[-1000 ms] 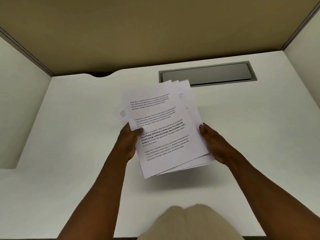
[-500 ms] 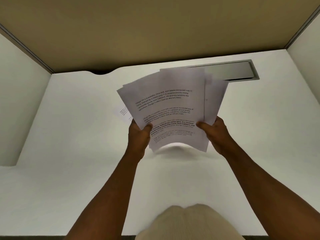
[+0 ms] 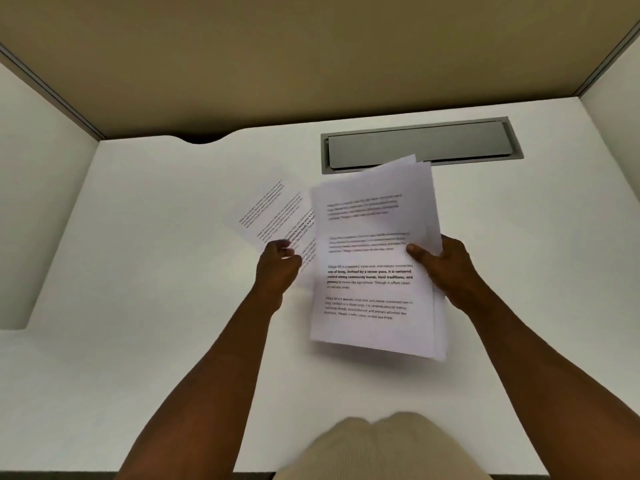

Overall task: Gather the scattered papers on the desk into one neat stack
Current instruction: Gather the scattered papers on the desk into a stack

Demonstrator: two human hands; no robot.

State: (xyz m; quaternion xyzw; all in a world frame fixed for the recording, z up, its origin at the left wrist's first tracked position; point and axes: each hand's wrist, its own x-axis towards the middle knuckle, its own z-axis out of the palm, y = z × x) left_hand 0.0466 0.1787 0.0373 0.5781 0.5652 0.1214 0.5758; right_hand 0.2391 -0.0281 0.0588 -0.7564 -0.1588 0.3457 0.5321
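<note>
A stack of printed white papers [image 3: 374, 258] hangs just above the white desk [image 3: 156, 271], slightly fanned at its top and right edges. My right hand [image 3: 446, 268] grips its right edge, thumb on the top sheet. My left hand [image 3: 277, 271] is off the stack, just to its left. It is blurred, with its fingers curled at the near corner of one loose printed sheet [image 3: 273, 209]. That sheet lies slanted on the desk, partly hidden behind the stack. Whether the left hand has hold of it does not show.
A grey cable-tray flap [image 3: 419, 145] is set into the desk behind the stack. A dark cable notch [image 3: 204, 138] cuts the back edge. Partition walls [image 3: 41, 202] close in the left, back and right. My beige-clad lap [image 3: 377, 448] is at the desk's front edge.
The stack has come down from upright and shifted right, held by the right hand alone. My left hand let go and moved left to the loose sheet, which now shows more.
</note>
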